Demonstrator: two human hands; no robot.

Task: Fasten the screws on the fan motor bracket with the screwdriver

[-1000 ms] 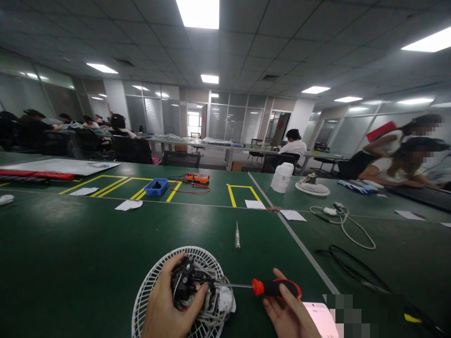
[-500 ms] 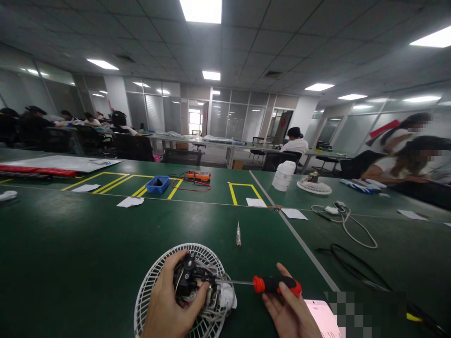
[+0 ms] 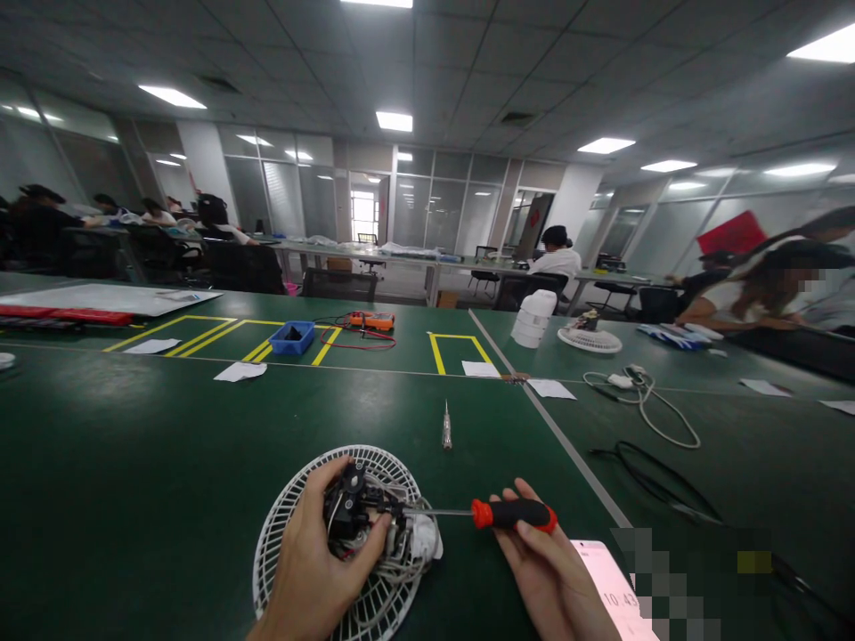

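A white round fan grille [image 3: 287, 534] lies flat on the green table near me. On it sits a black motor assembly [image 3: 351, 512] with white wires, and my left hand [image 3: 313, 561] is wrapped round it. My right hand [image 3: 544, 570] holds a screwdriver with a red and black handle [image 3: 513, 514]. Its thin shaft [image 3: 434, 512] points left, with the tip at the motor assembly.
A small test-pen screwdriver [image 3: 446, 425] lies just beyond the grille. A phone [image 3: 611, 583] rests by my right wrist. Farther off are a blue tray [image 3: 294, 337], an orange multimeter [image 3: 370, 320], white cable [image 3: 645, 401], black cable [image 3: 658, 490], another fan grille [image 3: 590, 339]. People sit at the right and at far tables.
The view has tipped down and shifted a little. Both hands keep their hold, and the screwdriver stays at the motor assembly.
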